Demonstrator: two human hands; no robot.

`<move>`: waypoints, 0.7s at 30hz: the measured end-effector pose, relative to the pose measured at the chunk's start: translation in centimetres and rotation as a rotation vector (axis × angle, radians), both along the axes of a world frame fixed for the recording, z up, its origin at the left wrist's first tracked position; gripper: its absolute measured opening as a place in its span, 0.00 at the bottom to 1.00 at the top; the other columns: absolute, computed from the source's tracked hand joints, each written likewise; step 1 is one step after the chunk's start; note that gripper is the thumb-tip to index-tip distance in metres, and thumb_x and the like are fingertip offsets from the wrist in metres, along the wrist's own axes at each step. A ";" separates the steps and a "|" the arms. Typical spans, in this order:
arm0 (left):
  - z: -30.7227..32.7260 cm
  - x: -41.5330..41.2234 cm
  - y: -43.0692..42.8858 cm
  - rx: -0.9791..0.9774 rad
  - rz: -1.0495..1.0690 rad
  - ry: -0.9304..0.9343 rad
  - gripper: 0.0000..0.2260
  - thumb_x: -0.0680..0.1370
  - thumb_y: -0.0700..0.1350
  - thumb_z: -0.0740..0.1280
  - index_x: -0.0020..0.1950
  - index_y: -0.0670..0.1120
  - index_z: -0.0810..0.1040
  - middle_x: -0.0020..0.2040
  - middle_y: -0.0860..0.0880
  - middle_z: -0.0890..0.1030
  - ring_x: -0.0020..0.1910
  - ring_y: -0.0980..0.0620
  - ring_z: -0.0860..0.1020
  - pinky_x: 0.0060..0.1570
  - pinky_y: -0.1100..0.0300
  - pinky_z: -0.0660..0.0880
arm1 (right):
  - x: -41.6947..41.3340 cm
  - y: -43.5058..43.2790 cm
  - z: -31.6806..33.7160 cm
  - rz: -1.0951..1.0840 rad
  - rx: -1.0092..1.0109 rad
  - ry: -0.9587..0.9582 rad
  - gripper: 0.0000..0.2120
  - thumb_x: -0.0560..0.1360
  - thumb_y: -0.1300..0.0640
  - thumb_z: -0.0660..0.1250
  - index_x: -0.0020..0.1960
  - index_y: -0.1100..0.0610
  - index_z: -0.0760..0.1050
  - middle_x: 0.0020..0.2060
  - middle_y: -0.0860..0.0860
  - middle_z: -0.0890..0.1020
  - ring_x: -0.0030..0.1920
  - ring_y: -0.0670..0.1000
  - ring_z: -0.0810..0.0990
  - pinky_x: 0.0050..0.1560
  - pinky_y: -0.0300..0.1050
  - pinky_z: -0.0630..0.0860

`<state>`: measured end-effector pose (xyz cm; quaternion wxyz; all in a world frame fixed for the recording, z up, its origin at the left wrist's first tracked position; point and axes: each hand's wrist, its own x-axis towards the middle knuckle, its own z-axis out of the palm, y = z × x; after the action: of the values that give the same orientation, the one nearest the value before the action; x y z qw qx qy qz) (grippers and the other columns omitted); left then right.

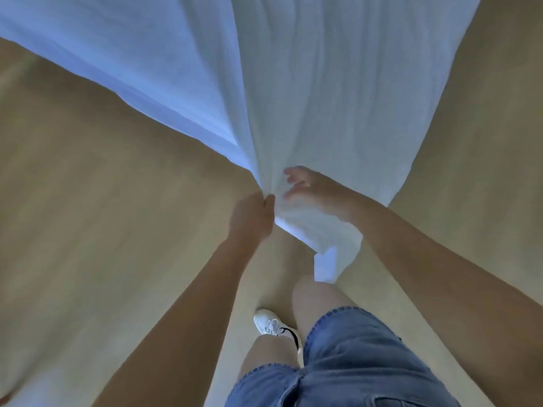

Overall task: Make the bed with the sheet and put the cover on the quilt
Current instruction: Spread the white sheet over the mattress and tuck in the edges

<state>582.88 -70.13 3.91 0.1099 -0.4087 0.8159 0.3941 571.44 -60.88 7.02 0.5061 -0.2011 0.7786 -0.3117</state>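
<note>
Outstretched left hand grips sheet, right hand spread over it.

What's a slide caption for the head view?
Left hand grips the bunched white fabric, right hand open on it, above a wood floor.

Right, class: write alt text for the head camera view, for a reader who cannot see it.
A person's left hand grips a bunched part of a white cloth stretched away above a tan floor, while the right hand touches it, fingers loose. Denim shorts and a white shoe show below.
</note>
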 end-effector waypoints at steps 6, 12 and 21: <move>0.6 5.3 -0.1 0.070 -0.174 0.089 0.13 0.82 0.48 0.54 0.41 0.44 0.68 0.43 0.41 0.80 0.46 0.41 0.77 0.45 0.53 0.71 | 3.1 -12.6 -2.3 0.041 0.130 0.400 0.07 0.75 0.58 0.63 0.52 0.59 0.70 0.45 0.52 0.74 0.50 0.55 0.76 0.40 0.42 0.67; 2.1 2.8 -12.2 0.206 0.197 0.203 0.08 0.66 0.54 0.62 0.35 0.52 0.77 0.39 0.45 0.80 0.41 0.44 0.77 0.40 0.56 0.72 | 5.7 -13.0 -3.0 0.325 -0.048 0.604 0.09 0.80 0.60 0.55 0.47 0.58 0.73 0.42 0.56 0.77 0.45 0.57 0.74 0.40 0.45 0.64; 0.6 -6.6 -25.5 -0.467 -0.333 -0.406 0.17 0.76 0.38 0.61 0.64 0.39 0.63 0.60 0.42 0.75 0.60 0.42 0.75 0.47 0.54 0.70 | 6.6 -16.6 -2.6 0.596 -0.097 0.559 0.08 0.78 0.65 0.52 0.51 0.57 0.69 0.40 0.53 0.75 0.40 0.56 0.71 0.41 0.46 0.65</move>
<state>576.24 -95.59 4.55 0.2363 -0.3542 0.9009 0.0842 577.99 -77.49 4.45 0.3332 -0.5186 0.7781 -0.1213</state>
